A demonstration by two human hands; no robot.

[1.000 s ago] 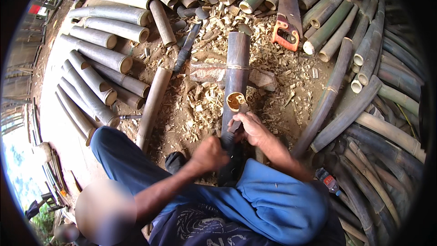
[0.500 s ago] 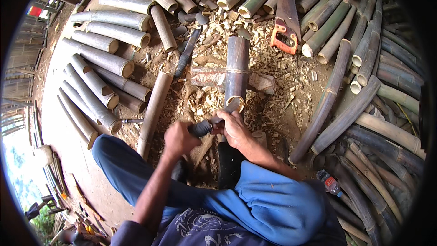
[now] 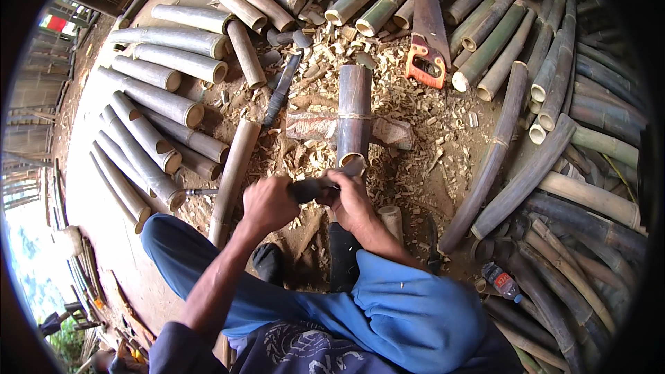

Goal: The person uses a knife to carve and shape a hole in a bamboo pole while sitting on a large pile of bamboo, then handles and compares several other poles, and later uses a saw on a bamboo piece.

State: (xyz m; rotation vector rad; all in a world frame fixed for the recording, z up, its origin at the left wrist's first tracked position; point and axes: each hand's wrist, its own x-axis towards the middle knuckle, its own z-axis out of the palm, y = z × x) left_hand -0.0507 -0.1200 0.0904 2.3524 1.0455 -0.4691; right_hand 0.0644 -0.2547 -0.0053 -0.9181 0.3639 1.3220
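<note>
My left hand (image 3: 269, 205) is wrapped round the dark handle of a knife (image 3: 305, 190). Beside it, my right hand (image 3: 352, 202) is closed round the knife too, close to the blade, so its fingers partly cover the tool. The blade lies at the near cut end of a dark bamboo piece (image 3: 355, 100), and much of it is hidden or smeared. This bamboo points away from me, resting across a rough wooden block (image 3: 393, 133) on the ground. Pale shavings (image 3: 315, 156) surround both.
An orange-handled saw (image 3: 427, 55) lies at the far right of the block. A dark-handled blade tool (image 3: 282, 86) lies at its far left. Cut bamboo pieces (image 3: 187, 64) fan out left, with more bamboo (image 3: 495, 159) stacked right. A plastic bottle (image 3: 500, 281) lies near my right knee.
My left hand has pushed a little away from me, and the knife lies more level across the bamboo's end. The view has shifted slightly. Both hands keep their grip.
</note>
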